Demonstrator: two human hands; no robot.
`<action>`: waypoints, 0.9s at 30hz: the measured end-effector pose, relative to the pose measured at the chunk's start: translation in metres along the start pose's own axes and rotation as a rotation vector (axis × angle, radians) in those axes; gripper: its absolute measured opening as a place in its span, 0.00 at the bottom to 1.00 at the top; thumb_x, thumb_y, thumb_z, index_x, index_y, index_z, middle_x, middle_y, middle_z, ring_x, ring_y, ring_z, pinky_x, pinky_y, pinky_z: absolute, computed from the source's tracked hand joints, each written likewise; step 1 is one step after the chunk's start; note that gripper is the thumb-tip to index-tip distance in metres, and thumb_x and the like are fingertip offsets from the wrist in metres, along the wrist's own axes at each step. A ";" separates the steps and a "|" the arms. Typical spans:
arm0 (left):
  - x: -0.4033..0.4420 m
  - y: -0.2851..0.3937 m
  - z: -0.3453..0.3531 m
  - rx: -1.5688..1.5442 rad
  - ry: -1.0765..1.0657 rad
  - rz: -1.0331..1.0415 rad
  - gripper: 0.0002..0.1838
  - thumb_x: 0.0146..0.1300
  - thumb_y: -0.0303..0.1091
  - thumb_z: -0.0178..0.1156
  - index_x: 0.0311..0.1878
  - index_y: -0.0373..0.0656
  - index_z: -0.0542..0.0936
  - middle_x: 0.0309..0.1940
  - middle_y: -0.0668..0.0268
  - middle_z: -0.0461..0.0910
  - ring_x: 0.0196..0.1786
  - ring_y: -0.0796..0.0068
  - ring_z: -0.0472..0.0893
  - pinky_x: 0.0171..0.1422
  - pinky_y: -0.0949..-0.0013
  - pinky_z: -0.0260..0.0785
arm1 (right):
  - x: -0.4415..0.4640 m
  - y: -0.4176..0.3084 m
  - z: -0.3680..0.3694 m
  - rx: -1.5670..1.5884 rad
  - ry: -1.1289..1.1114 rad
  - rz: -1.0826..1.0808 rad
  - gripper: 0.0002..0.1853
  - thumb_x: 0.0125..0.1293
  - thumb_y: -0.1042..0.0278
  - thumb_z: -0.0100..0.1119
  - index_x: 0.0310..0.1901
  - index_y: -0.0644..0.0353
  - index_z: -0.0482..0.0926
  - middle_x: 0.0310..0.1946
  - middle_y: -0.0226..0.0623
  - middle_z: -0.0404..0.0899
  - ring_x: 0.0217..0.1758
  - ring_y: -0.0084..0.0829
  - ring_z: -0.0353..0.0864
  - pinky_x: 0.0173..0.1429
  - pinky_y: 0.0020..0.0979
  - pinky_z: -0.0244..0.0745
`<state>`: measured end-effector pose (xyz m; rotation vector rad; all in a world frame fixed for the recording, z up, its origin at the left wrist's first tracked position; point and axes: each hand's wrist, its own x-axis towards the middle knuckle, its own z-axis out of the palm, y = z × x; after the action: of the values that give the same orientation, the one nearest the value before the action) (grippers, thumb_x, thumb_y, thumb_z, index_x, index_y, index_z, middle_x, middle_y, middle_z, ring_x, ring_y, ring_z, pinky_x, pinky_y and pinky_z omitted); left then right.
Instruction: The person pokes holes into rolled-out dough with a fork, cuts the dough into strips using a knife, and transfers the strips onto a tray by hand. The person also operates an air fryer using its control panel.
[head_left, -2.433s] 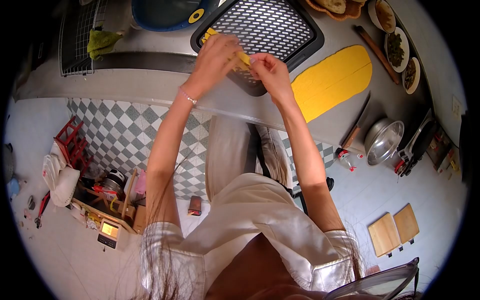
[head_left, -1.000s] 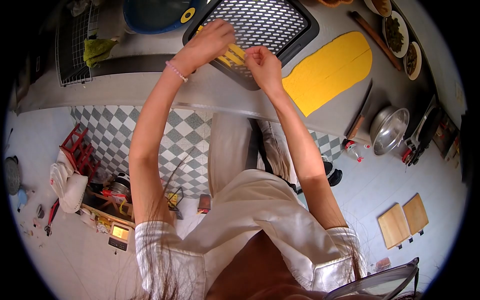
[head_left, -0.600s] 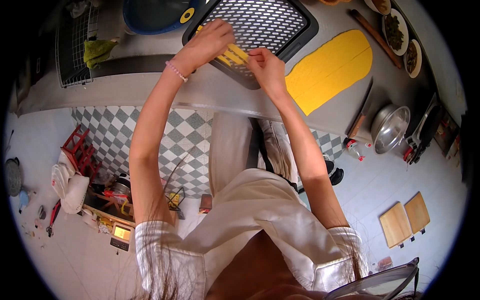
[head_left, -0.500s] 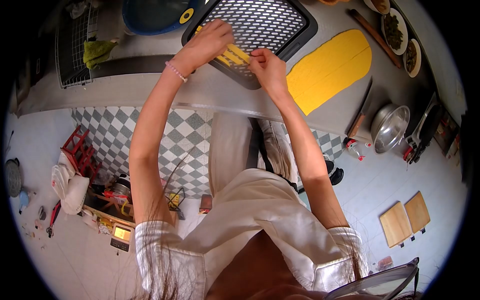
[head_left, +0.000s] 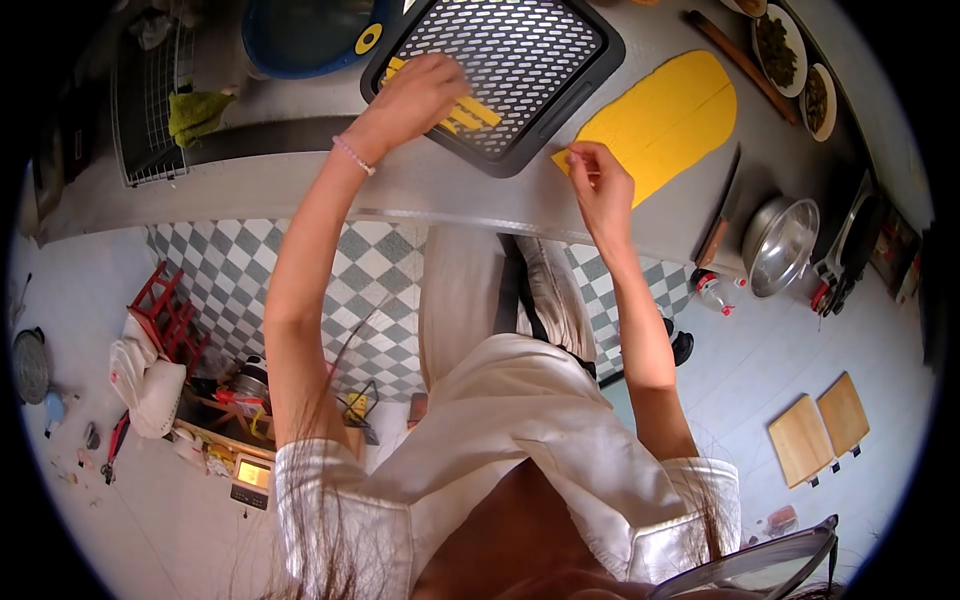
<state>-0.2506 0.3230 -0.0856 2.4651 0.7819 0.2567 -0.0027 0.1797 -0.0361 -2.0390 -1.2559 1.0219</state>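
Yellow flat strips [head_left: 476,110] lie on a perforated metal tray [head_left: 520,50] with a dark rim. Above their middle is my left hand [head_left: 420,97], fingers curled downward; its fingertips are blurred and partly hidden, so any hold on a strip is unclear. A wide yellow sheet [head_left: 660,115] that looks like dough lies on the steel counter, right of the tray, with a lengthwise line across it. At its near left corner my right hand [head_left: 602,185] is closed, thumb and forefinger pinching the edge.
A rolling pin [head_left: 742,65], a knife [head_left: 718,215] and a steel bowl [head_left: 780,245] are to the right, with filled dishes [head_left: 780,50] beyond. A blue basin [head_left: 305,35], green cloth [head_left: 196,115] and wire rack [head_left: 150,110] stand left. Two wooden boards [head_left: 800,440] are lower right.
My right hand has left the strips on the tray and moved right and nearer, to the sheet's corner. My left hand stays over the tray, slightly lower in view.
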 end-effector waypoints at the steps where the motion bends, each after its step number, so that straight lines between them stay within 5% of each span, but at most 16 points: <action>1: 0.000 0.002 0.000 0.004 -0.032 -0.010 0.12 0.54 0.25 0.60 0.44 0.44 0.80 0.46 0.67 0.75 0.55 0.64 0.71 0.62 0.62 0.64 | -0.006 0.008 -0.005 -0.018 0.005 -0.002 0.07 0.66 0.72 0.56 0.42 0.63 0.80 0.29 0.38 0.83 0.31 0.27 0.83 0.35 0.27 0.76; 5: -0.002 0.003 -0.002 -0.009 -0.069 -0.025 0.14 0.56 0.24 0.59 0.47 0.44 0.80 0.49 0.66 0.75 0.56 0.63 0.71 0.63 0.62 0.63 | -0.036 0.026 -0.027 -0.016 0.008 0.107 0.08 0.67 0.72 0.56 0.45 0.64 0.79 0.32 0.37 0.83 0.33 0.25 0.82 0.39 0.25 0.77; 7: -0.011 0.010 -0.014 -0.096 0.229 -0.164 0.14 0.56 0.23 0.57 0.47 0.42 0.80 0.50 0.64 0.76 0.55 0.61 0.72 0.60 0.63 0.66 | -0.054 0.042 -0.044 -0.072 0.085 0.071 0.08 0.67 0.71 0.56 0.44 0.62 0.79 0.32 0.39 0.83 0.30 0.29 0.81 0.34 0.27 0.76; 9: -0.032 0.017 -0.026 -0.140 0.515 -0.366 0.15 0.60 0.22 0.53 0.50 0.39 0.79 0.51 0.60 0.76 0.51 0.60 0.74 0.55 0.65 0.68 | -0.065 0.055 -0.080 -0.221 0.188 0.247 0.11 0.66 0.68 0.57 0.47 0.63 0.78 0.41 0.43 0.81 0.40 0.34 0.81 0.43 0.30 0.76; 13: -0.093 0.035 -0.006 -0.198 0.834 -0.748 0.11 0.61 0.20 0.52 0.45 0.38 0.79 0.42 0.59 0.78 0.43 0.64 0.77 0.49 0.69 0.69 | -0.073 0.173 -0.148 -0.771 0.467 0.066 0.24 0.64 0.64 0.60 0.57 0.66 0.69 0.57 0.54 0.69 0.59 0.47 0.70 0.60 0.42 0.66; 15: -0.105 0.065 0.007 -0.297 0.731 -0.852 0.09 0.62 0.20 0.51 0.42 0.37 0.79 0.40 0.60 0.77 0.43 0.65 0.77 0.47 0.69 0.69 | -0.066 0.194 -0.161 -0.874 0.488 0.036 0.28 0.63 0.63 0.62 0.60 0.67 0.65 0.59 0.56 0.66 0.60 0.51 0.67 0.62 0.45 0.64; 17: -0.110 0.091 0.026 -0.330 0.647 -0.689 0.09 0.63 0.20 0.50 0.43 0.38 0.79 0.41 0.60 0.77 0.43 0.67 0.77 0.44 0.70 0.70 | -0.054 0.206 -0.166 -0.868 0.431 0.008 0.31 0.62 0.62 0.63 0.62 0.67 0.63 0.56 0.58 0.66 0.57 0.53 0.68 0.60 0.46 0.65; 19: -0.105 0.123 0.038 -0.471 0.568 -0.736 0.10 0.63 0.20 0.50 0.43 0.38 0.79 0.42 0.60 0.76 0.45 0.67 0.77 0.45 0.70 0.70 | -0.047 0.200 -0.165 -0.917 0.453 0.085 0.31 0.61 0.60 0.64 0.61 0.67 0.64 0.54 0.56 0.67 0.56 0.53 0.68 0.60 0.46 0.65; 27: -0.086 0.193 0.092 -0.624 0.450 -0.695 0.10 0.60 0.19 0.52 0.43 0.38 0.78 0.43 0.55 0.76 0.48 0.52 0.76 0.52 0.59 0.70 | -0.026 0.247 -0.188 -0.764 0.483 0.111 0.25 0.64 0.64 0.59 0.59 0.67 0.66 0.49 0.55 0.70 0.53 0.53 0.70 0.57 0.46 0.65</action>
<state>-0.1976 0.1001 -0.0595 1.4605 1.4293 0.6767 0.2672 0.0421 -0.1063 -2.7111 -1.3868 0.0193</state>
